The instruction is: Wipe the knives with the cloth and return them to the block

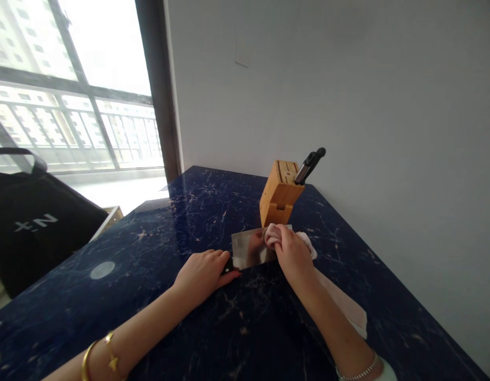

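Left hand [205,271] wrapped round black handle [228,266] of broad-bladed knife [242,250], blade pointing right; right hand [296,258] gripped bunched pink cloth [271,235] against blade; more pale cloth [348,302] lay beneath right forearm on dark blue veined counter [153,254]; wooden knife block [277,198] stood just behind blade, black and silver handles [307,170] jutting from its right side; black bag [50,238] sat off counter's left edge, near window [106,47]; gold bangle [85,365] circled left wrist
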The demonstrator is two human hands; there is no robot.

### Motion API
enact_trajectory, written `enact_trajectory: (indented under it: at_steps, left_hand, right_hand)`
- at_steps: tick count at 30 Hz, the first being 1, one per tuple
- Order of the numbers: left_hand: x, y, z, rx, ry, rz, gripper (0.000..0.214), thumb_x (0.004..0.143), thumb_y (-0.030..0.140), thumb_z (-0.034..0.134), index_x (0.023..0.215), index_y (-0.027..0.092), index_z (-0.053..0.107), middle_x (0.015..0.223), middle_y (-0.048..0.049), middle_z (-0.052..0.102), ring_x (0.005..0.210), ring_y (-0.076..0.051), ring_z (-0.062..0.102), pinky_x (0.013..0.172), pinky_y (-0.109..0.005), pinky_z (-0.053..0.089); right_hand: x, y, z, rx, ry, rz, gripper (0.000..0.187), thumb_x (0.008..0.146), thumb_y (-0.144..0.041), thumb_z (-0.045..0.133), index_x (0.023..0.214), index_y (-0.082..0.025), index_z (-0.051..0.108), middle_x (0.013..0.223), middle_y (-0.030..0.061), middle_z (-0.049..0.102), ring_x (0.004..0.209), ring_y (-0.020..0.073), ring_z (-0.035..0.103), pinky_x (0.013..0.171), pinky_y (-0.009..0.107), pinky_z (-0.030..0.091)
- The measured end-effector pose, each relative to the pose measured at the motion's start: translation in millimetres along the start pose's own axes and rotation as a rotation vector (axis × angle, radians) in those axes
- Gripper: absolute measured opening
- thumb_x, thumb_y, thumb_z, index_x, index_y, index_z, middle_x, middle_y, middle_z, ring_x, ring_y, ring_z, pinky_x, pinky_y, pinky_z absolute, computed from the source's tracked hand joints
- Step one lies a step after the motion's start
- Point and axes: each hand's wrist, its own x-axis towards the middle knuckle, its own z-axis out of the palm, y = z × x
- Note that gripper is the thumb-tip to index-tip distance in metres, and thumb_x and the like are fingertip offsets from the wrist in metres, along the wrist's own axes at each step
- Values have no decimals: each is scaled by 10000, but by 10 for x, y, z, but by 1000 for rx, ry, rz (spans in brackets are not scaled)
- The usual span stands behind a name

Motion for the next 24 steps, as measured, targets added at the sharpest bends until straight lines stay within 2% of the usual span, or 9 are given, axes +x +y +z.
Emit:
enact_trajectory:
  at_steps: [2,6,12,17,20,24]
  left_hand:
    - [-5,-1,5,15,18,-3,438,834,564,316,819,181,527,786,-42,601,752,-218,584,569,-277,398]
    - [-5,-28,11,9,21,-24,426,832,562,326,848,187,529,823,-41,587,801,-216,568,602,-276,404]
    - [-5,-60,6,-31,-7,-29,433,826,576,322,849,201,536,818,-31,591,811,-217,572,605,-277,403]
    - [-1,-90,14,-68,-1,-53,446,819,593,309,847,206,529,822,-29,603,817,-219,584,618,-282,411]
    - [15,-124,13,-104,-1,-77,455,821,599,292,853,207,522,835,-34,613,822,-218,594,636,-281,421]
    - [27,-143,15,-87,-31,-88,477,828,603,249,848,196,497,796,-47,637,748,-235,627,609,-298,438]
  right_hand:
    - [-28,-23,8,35,-1,-33,297,801,-142,413,1089,-147,485,965,85,608,898,176,535,763,267,351]
    - [-82,-75,31,9,-74,-144,196,817,-149,389,936,-184,542,884,52,614,880,165,525,763,263,327]
    - [-32,34,22,-86,-18,-16,99,787,-187,453,832,-184,541,825,46,587,821,175,505,745,281,302]
    - [-107,-27,14,-14,-62,-181,66,744,-148,472,766,-194,514,859,35,551,845,158,482,726,252,309]
    - [-94,12,-5,-43,-6,-100,88,704,-150,503,783,-187,493,804,31,556,810,168,490,703,258,309]
    - [-36,142,-57,-66,41,45,132,718,-186,503,847,-190,477,713,7,551,675,152,499,582,243,287]
